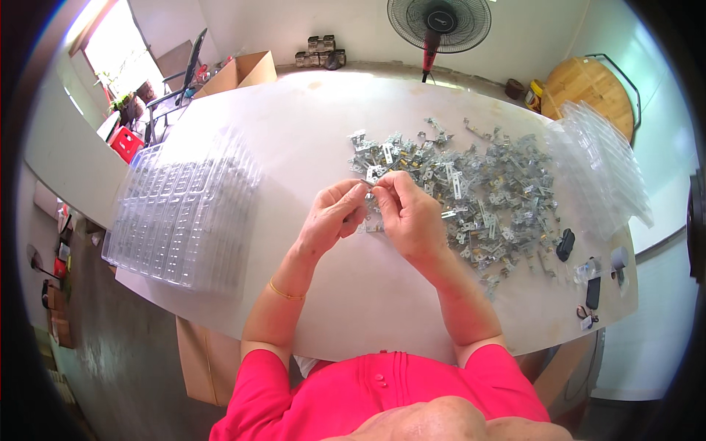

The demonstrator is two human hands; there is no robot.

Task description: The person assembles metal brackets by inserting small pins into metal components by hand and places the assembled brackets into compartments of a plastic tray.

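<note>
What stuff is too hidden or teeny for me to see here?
Dark part between the left hand and right hand: head view; its shape is too small to tell, and fingertips cover some of it.
Bottom of the metal pile: head view; pieces on top hide it.
Top of the fan: head view; the upper edge cuts it off.

Head-worn fisheye — downward, close above hands [410, 219]
</note>
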